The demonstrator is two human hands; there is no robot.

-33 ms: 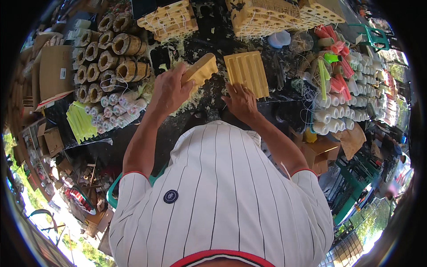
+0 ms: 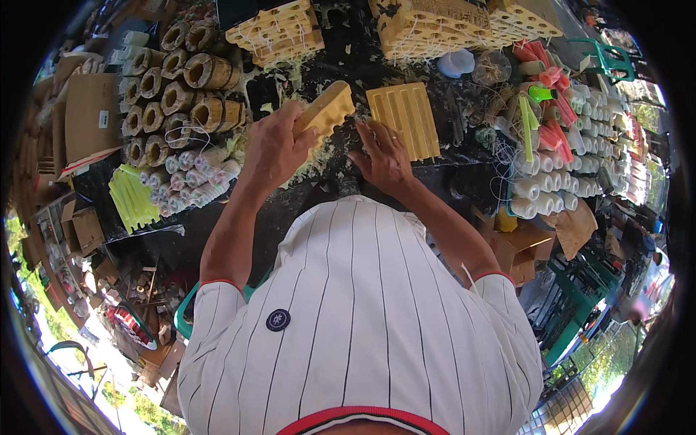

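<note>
My left hand (image 2: 279, 145) grips one grooved yellow mold half (image 2: 326, 110), which is tilted up on its edge with its scalloped end showing. A matching mold half (image 2: 403, 116) lies flat on the dark table, its long parallel grooves facing up. At the near left corner of this flat piece is my right hand (image 2: 383, 154), fingers stretched out and holding nothing; whether the fingertips touch it I cannot tell. Pale wax-like shavings (image 2: 297, 168) lie scattered around and under the held piece.
Tied yellow mold blocks (image 2: 279, 36) stand at the far side, with more blocks (image 2: 431, 29) to their right. Hollow brown cylinders (image 2: 210, 72) and wrapped rolls (image 2: 199, 177) are stacked at left. White rolls (image 2: 536, 187) and red strips (image 2: 554, 138) crowd the right, beyond a plastic container (image 2: 455, 64).
My right hand has shifted slightly left, off the flat mold half's near edge toward its left corner. The tilted mold half in my left hand has turned a little.
</note>
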